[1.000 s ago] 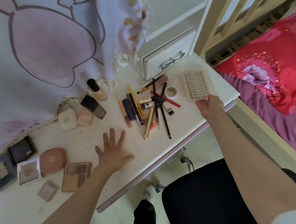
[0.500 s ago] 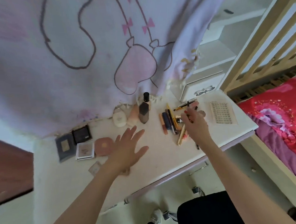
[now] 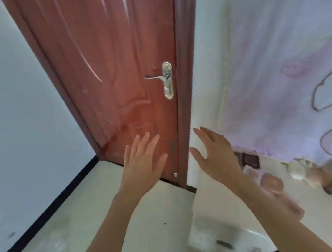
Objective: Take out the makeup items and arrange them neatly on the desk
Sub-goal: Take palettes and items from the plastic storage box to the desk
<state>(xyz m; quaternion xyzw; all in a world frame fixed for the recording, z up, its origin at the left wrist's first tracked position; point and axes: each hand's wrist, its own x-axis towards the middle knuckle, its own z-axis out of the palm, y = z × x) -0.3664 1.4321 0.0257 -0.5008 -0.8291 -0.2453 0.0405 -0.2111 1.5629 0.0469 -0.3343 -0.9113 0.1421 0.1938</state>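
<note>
Both bare forearms reach forward from the near edge of the head view, raised in the air with nothing in either hand. The left hand (image 3: 142,163) is seen from its back, fingers straight and held close together, pointing up and away, the thumb angled out to the right; it shows against the lower part of a red-brown door (image 3: 122,73). The right hand (image 3: 215,155) sits just to its right, apart from it, also back-up, fingers extended and slightly fanned toward the far left, thumb spread out to the left. Neither hand touches the other or any object.

The makeup items lie to the right, on the white desk (image 3: 324,209) beyond the right forearm: a dark square compact (image 3: 251,160) at the far edge under the hanging cloth, a round pink compact (image 3: 271,183) nearer, and further blurred pieces toward the right border (too smeared to tell apart). The right forearm crosses in front of part of this group.

A pale purple cloth with outlined cartoon shapes (image 3: 287,68) hangs over the far right. The door carries a silver lever handle (image 3: 165,79). A white wall (image 3: 23,116) fills the left, with a black skirting line along the pale floor (image 3: 151,215).
</note>
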